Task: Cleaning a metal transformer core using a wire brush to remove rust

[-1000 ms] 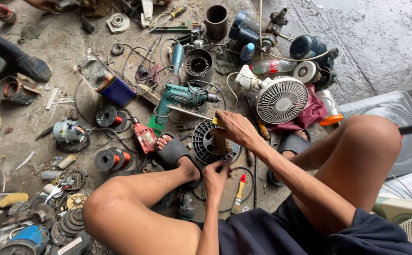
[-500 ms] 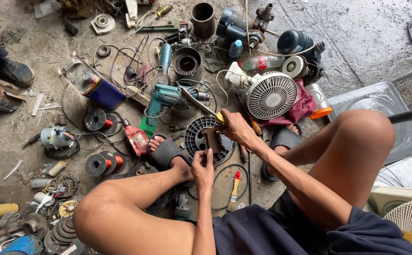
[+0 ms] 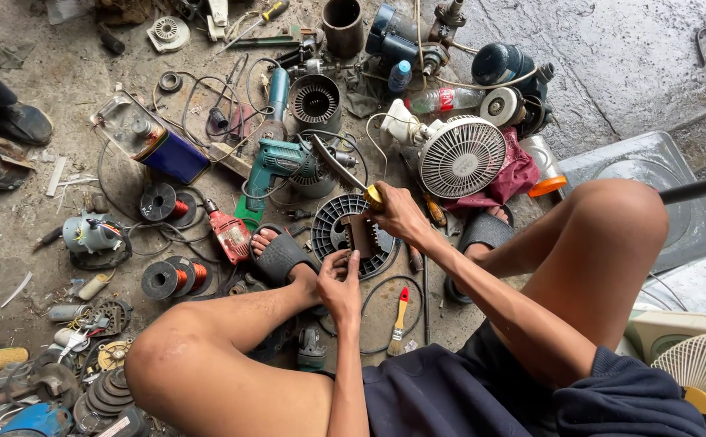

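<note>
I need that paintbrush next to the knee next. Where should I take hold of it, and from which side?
Take the paintbrush by its red handle, the upper end near the left hand. It lies flat on the floor, bristles pointing toward the shorts, so come from above and pinch across the narrow handle; the cable loops close alongside.

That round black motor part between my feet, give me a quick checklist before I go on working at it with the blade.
1. Left hand on the brown block at the part's centre: ok, fingers touch it.
2. Right hand grips the yellow-handled blade: ok.
3. Blade tip away from the left hand: ok, it points up and away.
4. Round black motor part steady on the floor: cannot tell, nothing visibly clamps it.
5. Left foot in sandal away from the work: not ok, it sits right beside the part.
6. Paintbrush within reach: ok, it lies beside the left hand.
</note>
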